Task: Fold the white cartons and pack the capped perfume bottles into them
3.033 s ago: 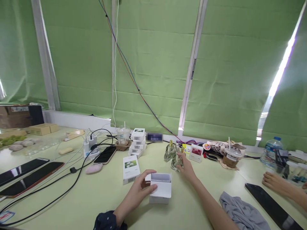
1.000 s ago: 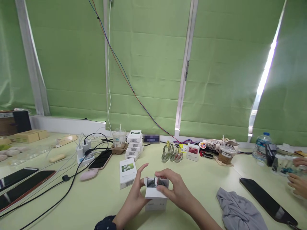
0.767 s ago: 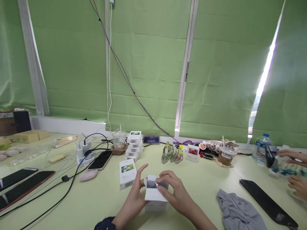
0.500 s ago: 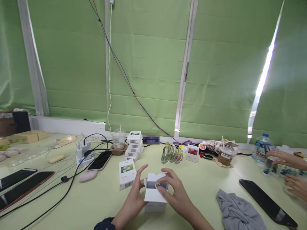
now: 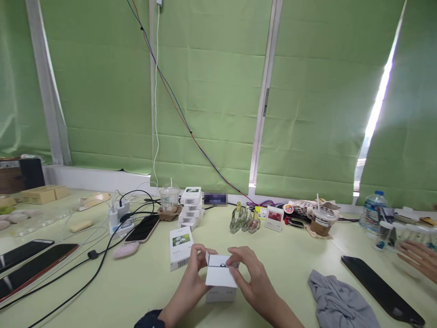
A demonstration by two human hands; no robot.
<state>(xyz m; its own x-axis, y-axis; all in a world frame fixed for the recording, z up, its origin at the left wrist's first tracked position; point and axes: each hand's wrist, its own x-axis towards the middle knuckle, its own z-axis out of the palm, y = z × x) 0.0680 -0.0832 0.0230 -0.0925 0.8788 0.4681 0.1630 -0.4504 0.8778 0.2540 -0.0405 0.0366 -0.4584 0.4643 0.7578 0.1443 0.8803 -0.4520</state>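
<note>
A small white box (image 5: 221, 294) stands on the table at the lower middle, its front flap folded out toward me. My left hand (image 5: 194, 278) holds the box's left side, fingers bent at its top rear edge. On the right side, my right hand (image 5: 254, 279) has its thumb and fingers at the opening, beside a small round shiny part that shows there. The inside of the box is mostly hidden. Just behind and left lies a white box with a flower picture (image 5: 180, 246). Farther back are a stack of similar boxes (image 5: 191, 207) and several small glass bottles (image 5: 245, 219).
A grey cloth (image 5: 341, 300) and a black phone-like slab (image 5: 382, 289) lie at the right, near another person's hand (image 5: 421, 259). Cables, phones (image 5: 142, 228) and a pink oval object (image 5: 126, 250) are at the left. Cups (image 5: 322, 221) stand farther back.
The rear flap of the box has come down over the opening, and my left fingers have curled in at the top. At the right, the other person's hands have moved down and away from the containers.
</note>
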